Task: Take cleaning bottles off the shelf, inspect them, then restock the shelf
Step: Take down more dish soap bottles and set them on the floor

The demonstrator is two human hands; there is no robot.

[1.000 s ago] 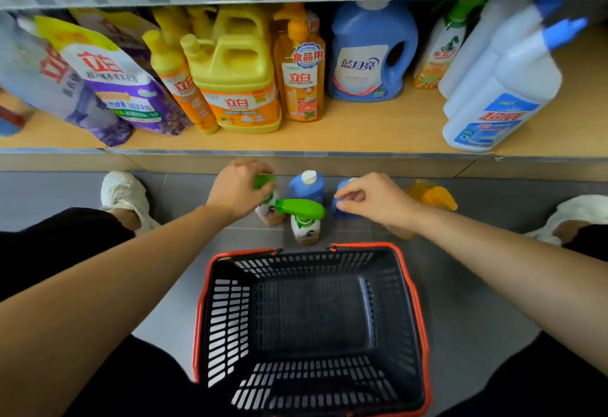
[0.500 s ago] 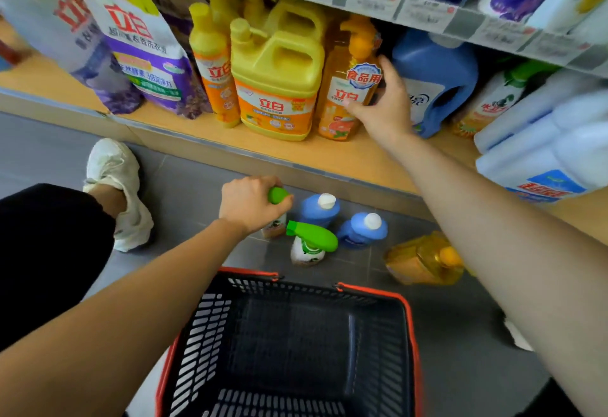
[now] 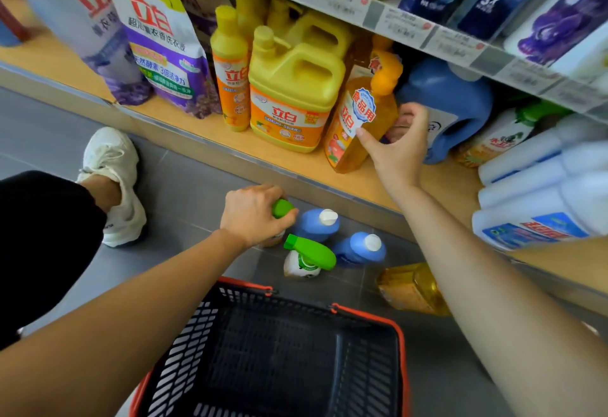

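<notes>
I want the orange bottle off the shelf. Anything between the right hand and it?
Nothing visible: the right hand grips the tilted orange bottle, between the yellow jug and blue jug. The left hand holds a green-capped bottle.

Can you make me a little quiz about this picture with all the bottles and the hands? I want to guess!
1. True or false: the right hand grips the tilted orange bottle on the shelf.
2. What does the left hand grip? A) a green bottle top B) the basket handle C) a white shoe
3. Fill in: the number of blue bottles with white caps standing on the floor is ____.

Key: 1 true; 2 A; 3 two.
</notes>
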